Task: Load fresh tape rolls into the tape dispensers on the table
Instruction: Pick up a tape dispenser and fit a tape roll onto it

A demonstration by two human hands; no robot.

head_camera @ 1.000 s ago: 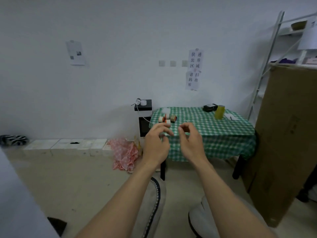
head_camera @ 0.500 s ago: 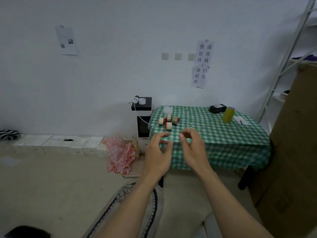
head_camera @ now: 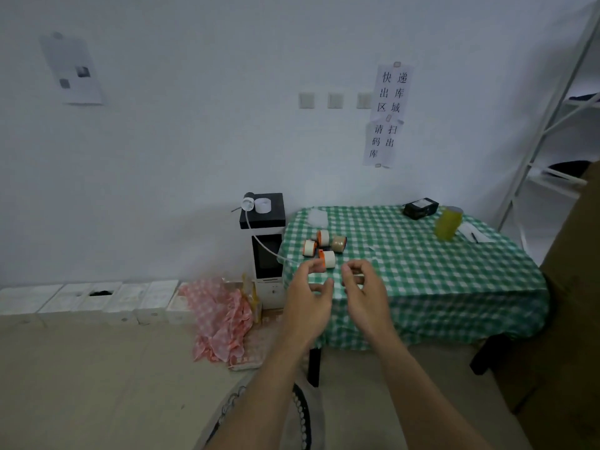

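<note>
A small table with a green checked cloth (head_camera: 438,280) stands against the wall. Near its left edge lies a cluster of small tape dispensers with orange sides (head_camera: 319,248) and a brown tape roll (head_camera: 339,244). My left hand (head_camera: 310,302) and my right hand (head_camera: 365,293) are raised side by side in front of the table's near left corner, fingers curled and apart, nothing visible in either. A clear plastic item (head_camera: 317,217) lies behind the cluster.
A black box (head_camera: 420,207) and a yellow-green jar (head_camera: 448,227) sit at the table's back right, beside paper with a pen (head_camera: 472,233). A black-and-white appliance (head_camera: 264,248) stands left of the table, pink cloth (head_camera: 220,316) on the floor. Cardboard box (head_camera: 571,303) at right.
The view has come closer to the table and tilted down. Both hands stay raised together, now nearer the dispensers.
</note>
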